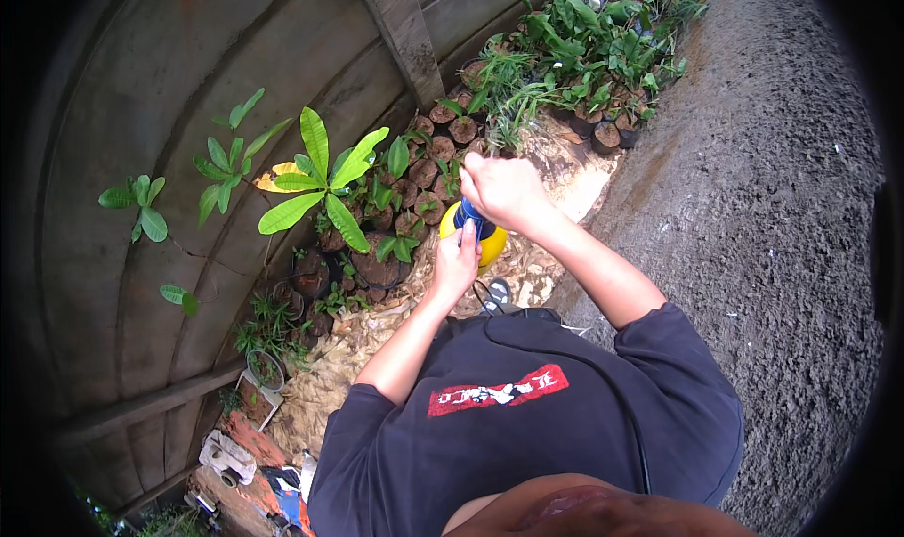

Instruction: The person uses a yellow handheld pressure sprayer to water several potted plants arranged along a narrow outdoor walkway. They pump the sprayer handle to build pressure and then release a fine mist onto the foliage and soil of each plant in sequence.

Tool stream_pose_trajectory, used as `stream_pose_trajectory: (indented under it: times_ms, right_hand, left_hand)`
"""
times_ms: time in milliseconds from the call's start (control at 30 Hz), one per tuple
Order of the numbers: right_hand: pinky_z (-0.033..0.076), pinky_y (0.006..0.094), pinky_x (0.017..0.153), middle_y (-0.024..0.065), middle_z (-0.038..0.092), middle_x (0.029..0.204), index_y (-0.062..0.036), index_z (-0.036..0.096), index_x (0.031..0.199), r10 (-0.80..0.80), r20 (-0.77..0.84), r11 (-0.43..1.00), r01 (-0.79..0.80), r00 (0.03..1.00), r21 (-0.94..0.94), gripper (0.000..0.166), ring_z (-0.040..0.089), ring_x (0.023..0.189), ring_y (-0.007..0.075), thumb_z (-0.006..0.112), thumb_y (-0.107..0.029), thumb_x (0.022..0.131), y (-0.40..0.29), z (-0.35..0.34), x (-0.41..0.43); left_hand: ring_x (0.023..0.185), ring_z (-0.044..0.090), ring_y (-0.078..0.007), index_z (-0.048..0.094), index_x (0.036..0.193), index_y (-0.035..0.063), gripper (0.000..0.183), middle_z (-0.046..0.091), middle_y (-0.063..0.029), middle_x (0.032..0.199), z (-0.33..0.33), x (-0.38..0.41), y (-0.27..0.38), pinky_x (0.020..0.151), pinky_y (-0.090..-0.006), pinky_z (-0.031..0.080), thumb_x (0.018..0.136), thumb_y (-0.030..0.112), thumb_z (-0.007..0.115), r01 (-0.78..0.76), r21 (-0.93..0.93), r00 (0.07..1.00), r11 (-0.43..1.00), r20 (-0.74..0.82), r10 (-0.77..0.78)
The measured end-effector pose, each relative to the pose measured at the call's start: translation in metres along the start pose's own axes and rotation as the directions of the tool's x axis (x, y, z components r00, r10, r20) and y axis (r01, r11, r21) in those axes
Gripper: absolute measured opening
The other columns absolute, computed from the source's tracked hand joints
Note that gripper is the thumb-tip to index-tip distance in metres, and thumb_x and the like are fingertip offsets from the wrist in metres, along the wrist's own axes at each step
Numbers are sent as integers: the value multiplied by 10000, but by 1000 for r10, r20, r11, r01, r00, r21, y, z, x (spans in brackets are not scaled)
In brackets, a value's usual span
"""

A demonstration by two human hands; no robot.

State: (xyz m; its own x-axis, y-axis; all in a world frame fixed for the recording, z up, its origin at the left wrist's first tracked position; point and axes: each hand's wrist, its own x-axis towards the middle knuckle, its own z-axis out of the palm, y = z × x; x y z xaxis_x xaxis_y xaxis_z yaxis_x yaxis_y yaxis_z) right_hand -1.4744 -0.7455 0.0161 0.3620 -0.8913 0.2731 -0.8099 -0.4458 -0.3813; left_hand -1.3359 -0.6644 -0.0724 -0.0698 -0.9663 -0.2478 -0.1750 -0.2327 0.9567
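A yellow pump sprayer bottle [494,249] with a blue top is held out in front of my body. My left hand [455,260] grips it by the blue handle part, thumb lying along the top. Above that, my right hand [503,189] is closed in a fist over the upper end of the sprayer and hides whatever part it grasps. Water or fine mist seems to show near the grassy plants just beyond the fist, though this is too blurred to be sure. Small seedlings in round soil-filled grow bags [425,174] stand just left of the sprayer.
A concrete panel wall [233,63] runs along the left, a rough cement wall [763,205] along the right. A leafy plant [325,184] rises between wall and seedlings. Broad-leaved plants [586,42] crowd the far end. Crumpled tan sheeting [346,353] covers the ground beside my shoe [497,293].
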Motion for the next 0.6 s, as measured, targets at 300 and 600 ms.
stream_pose_trajectory:
  times_ms: [300, 600]
  right_hand:
    - [479, 436, 503, 134, 601, 580, -50, 542, 783, -34, -82, 999, 33, 996, -17, 271, 619, 558, 321, 491, -295, 886, 2, -86, 24]
    - [492, 432, 587, 179, 623, 727, -52, 486, 904, 37, 81, 977, -53, 996, 207, 310, 632, 685, 346, 439, -357, 933, 11, -12, -14]
  left_hand:
    - [442, 408, -71, 481, 620, 43, 571, 435, 14, 498, 6, 0, 10, 426, -247, 314, 1000, 444, 338, -28, 41, 999, 999, -31, 29]
    - [449, 435, -79, 515, 654, 31, 567, 465, 6, 512, 4, 0, 19, 429, -247, 333, 982, 471, 375, -64, 63, 998, 996, -14, 65]
